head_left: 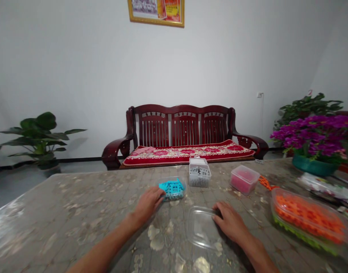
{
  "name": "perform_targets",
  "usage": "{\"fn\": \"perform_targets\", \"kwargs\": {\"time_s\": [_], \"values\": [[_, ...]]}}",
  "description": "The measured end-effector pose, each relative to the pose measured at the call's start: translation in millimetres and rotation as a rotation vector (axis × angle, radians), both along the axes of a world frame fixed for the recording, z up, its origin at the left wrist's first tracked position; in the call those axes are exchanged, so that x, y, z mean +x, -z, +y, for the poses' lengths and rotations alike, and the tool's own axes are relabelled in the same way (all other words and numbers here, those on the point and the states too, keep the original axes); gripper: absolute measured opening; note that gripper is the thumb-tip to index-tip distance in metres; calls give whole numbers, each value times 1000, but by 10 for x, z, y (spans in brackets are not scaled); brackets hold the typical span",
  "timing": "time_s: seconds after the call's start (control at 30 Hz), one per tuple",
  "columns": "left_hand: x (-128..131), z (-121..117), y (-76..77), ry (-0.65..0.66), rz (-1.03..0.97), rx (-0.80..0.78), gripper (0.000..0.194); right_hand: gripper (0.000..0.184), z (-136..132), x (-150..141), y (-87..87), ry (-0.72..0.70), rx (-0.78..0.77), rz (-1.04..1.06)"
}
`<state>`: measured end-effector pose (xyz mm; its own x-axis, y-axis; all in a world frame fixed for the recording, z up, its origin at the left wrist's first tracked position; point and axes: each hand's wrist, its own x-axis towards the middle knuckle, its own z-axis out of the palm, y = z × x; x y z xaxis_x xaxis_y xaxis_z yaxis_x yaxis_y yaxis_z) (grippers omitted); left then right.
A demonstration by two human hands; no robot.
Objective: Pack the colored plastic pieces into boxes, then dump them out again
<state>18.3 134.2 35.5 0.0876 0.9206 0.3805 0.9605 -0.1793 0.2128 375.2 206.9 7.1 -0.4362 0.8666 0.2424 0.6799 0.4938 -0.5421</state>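
Note:
A small clear plastic container (174,194) filled with turquoise-blue toothed pieces stands on the table, some of them rising above its rim. My left hand (150,201) is closed at the container's left side, its fingertips against the wall and the near pieces. Flat on the tabletop in front lies a clear plastic lid (201,227) with rounded corners. At the lid's upper right edge is my right hand (230,220), thumb and fingers bent around the rim. The undersides of both hands are hidden.
Behind stand a box of grey pieces (199,178) with its flap raised and a lidded box of pink contents (244,180). To the right are a large container of orange pieces (307,216), papers, and a pot of purple flowers (316,165). A wooden bench (185,125) stands beyond the table.

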Motion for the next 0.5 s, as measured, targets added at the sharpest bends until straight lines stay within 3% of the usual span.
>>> {"fn": "perform_targets", "kwargs": {"time_s": [0.13, 0.2, 0.3, 0.37, 0.5], "values": [[64, -372, 11, 48, 26, 35, 21, 10, 60, 19, 24, -38, -217, 192], [108, -425, 28, 85, 70, 84, 38, 14, 85, 33, 5, -59, -352, 311], [186, -350, 84, 150, 145, 99, 61, 29, 114, 88, -62, -40, -552, 485], [239, -257, 127, 168, 175, 55, 63, 42, 130, 137, -116, -3, -623, 573], [306, -148, 169, 143, 184, -28, 60, 54, 145, 136, -220, 99, -623, 677]]}}
